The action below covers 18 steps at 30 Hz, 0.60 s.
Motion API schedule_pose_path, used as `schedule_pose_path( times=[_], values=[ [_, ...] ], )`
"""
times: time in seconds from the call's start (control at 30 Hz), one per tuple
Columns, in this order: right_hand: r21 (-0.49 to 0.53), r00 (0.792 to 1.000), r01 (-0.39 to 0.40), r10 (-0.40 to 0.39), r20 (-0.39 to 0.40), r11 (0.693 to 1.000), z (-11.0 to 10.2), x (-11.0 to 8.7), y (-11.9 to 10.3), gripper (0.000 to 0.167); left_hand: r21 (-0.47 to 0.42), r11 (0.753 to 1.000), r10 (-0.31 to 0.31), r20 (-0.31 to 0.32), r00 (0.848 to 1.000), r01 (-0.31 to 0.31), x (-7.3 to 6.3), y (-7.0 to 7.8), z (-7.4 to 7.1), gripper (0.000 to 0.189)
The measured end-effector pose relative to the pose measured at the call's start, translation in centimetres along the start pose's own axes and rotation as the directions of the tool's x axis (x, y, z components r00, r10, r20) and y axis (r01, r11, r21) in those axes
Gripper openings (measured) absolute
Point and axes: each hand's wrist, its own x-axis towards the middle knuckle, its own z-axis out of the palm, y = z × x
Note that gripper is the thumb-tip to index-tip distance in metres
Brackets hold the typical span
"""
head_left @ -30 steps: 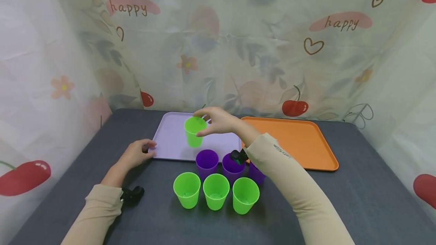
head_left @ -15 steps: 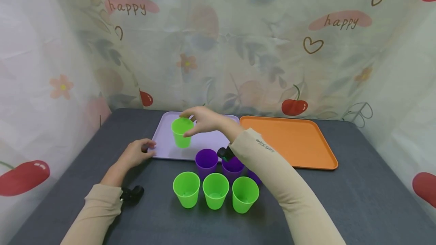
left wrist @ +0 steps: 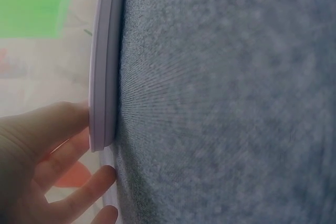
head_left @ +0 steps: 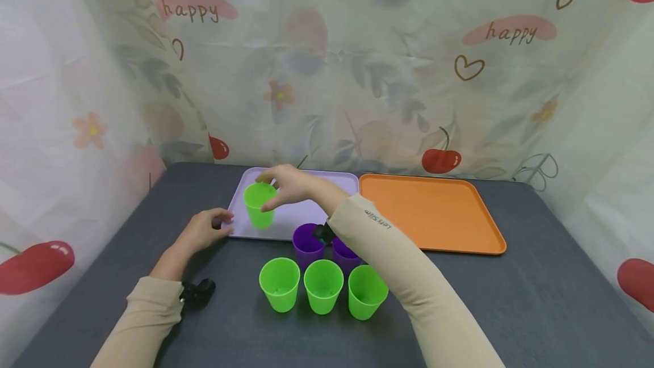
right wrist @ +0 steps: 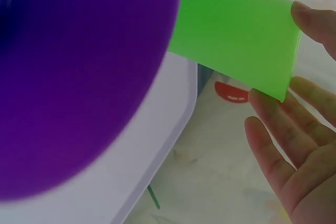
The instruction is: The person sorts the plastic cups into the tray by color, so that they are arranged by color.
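Note:
My right hand (head_left: 292, 186) pinches a green plastic cup (head_left: 259, 209) by its rim, thumb on the near side and fingers on the far side. The cup is upright over the left part of the lilac tray (head_left: 302, 217). At that tray's front left corner, my left hand (head_left: 203, 230) holds the edge between thumb and fingers; the left wrist view shows the thumb (left wrist: 58, 121) at the tray rim (left wrist: 104, 77). In the right wrist view the held cup (right wrist: 236, 40) has its rim between thumb and fingertips, with a purple cup (right wrist: 79, 87) large in the foreground.
Three green cups stand in a front row: left (head_left: 280, 285), middle (head_left: 323, 287) and right (head_left: 367, 293). Behind them are purple cups (head_left: 307, 247), partly covered by the right sleeve (head_left: 393, 260). An orange tray (head_left: 434, 214) lies right of the lilac one, on the dark table (head_left: 541, 300).
My right hand has carried the green cup leftward over the lilac tray and, lately, slightly lower. The right sleeve now covers more of the purple cups. My left hand stays at the tray corner.

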Motion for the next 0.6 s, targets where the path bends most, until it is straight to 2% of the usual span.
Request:
schedule_pose_path(
  times=[0.47, 0.6],
  values=[
    [-0.116, 0.999, 0.007, -0.002, 0.044, 0.993, 1.2, 1.0, -1.0, 0.062, 0.001, 1.0, 0.029, -0.015, 0.999, -0.029, -0.1, -0.1, 0.0, 0.032],
    [-0.121, 0.999, 0.0, 0.005, 0.047, 0.993, 1.5, 1.3, -1.2, 0.062, 0.001, 0.999, 0.038, -0.021, 0.999, -0.038, -0.2, -0.1, 0.0, 0.032]
  ],
)
